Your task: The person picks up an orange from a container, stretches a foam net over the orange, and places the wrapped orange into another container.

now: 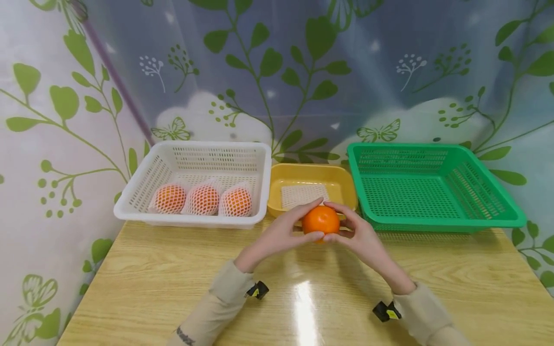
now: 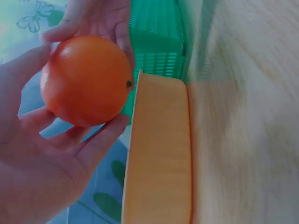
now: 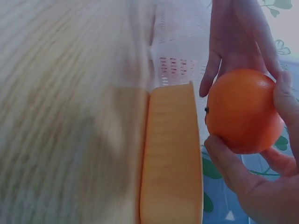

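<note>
Both hands hold one bare orange [image 1: 321, 222] between them, in front of the yellow basin [image 1: 311, 169]. From the left, my left hand [image 1: 284, 231] grips it with thumb and fingertips. My right hand [image 1: 363, 238] does the same on the right side, and the thumbs nearly meet at the front. In the left wrist view, a small dark stem spot shows on the orange [image 2: 86, 81]. The right wrist view shows the orange [image 3: 244, 112] held clear of the table, beside the basin wall [image 3: 173, 154]. A white foam net [image 1: 298, 194] lies flat inside the basin.
On the left stands a white basket [image 1: 195, 220] with three net-wrapped oranges [image 1: 203, 199] in a row. A green basket [image 1: 441, 224] stands on the right. All three containers line the back of the wooden table [image 1: 173, 259], before a leaf-printed curtain [image 1: 277, 72].
</note>
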Motion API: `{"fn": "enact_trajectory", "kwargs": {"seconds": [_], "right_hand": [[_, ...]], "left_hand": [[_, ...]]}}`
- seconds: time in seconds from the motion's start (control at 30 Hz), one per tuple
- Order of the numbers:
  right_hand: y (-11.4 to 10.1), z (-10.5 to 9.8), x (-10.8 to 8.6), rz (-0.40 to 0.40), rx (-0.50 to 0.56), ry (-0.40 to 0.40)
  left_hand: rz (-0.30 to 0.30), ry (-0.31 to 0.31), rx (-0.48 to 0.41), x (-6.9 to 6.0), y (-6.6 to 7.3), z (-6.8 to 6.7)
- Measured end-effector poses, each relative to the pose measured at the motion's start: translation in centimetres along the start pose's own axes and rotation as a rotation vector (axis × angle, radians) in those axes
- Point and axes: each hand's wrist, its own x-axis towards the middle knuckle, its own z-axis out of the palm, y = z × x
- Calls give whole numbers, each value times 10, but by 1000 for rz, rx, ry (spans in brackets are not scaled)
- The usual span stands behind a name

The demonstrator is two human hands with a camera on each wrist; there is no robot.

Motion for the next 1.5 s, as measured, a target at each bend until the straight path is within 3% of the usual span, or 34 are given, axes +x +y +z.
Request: {"fn": "enact_trajectory", "kwargs": {"seconds": [0.13, 0.27, 0.4, 0.7, 1.07, 1.2, 1.33, 1.5], "right_hand": [[8, 5, -1, -7, 0, -47], [14, 11, -1, 8, -44, -113], [16, 14, 0, 17, -114, -154], [17, 20, 1, 41, -112, -213], [16, 21, 0, 74, -103, -260], [9, 16, 4, 4, -144, -206], [-2, 8, 15, -93, -219, -64], [-9, 5, 35, -198, -427, 97]], "left_hand": [[-33, -20, -17, -8, -6, 1], [-110, -18, 31, -15, -13, 4], [-139, -15, 73, -20, -19, 8], [-140, -17, 137, -26, -25, 10], [-144, -67, 135, -29, -29, 9], [-156, -73, 145, -30, -30, 8], [-169, -77, 161, -30, -30, 7], [-178, -90, 180, -31, -31, 7]]}}
